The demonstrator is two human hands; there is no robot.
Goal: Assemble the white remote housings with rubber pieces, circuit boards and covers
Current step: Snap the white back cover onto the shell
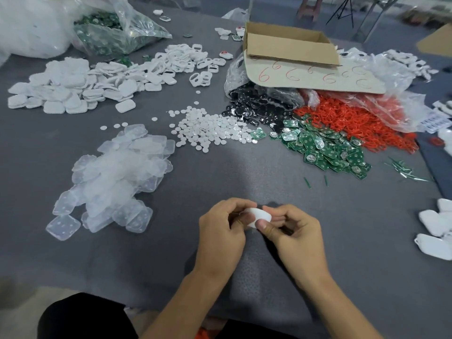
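Both hands hold one white remote housing [257, 216] just above the grey table, near its front middle. My left hand [221, 231] grips its left end with curled fingers. My right hand [293, 231] pinches its right end, thumb on top. Most of the housing is hidden by my fingers. Green circuit boards [327, 152] lie in a heap at the right. Translucent rubber pieces [115, 179] are piled at the left. White covers [68, 86] are heaped at the far left, white housing frames [181, 59] behind them.
Small white discs [210, 130] lie in the middle, black parts [256, 108] and red rings [354, 121] spill from plastic bags behind. A cardboard box [291, 42] stands at the back. White assembled remotes [435, 226] lie at the right edge. A bag of green boards [110, 33] sits back left.
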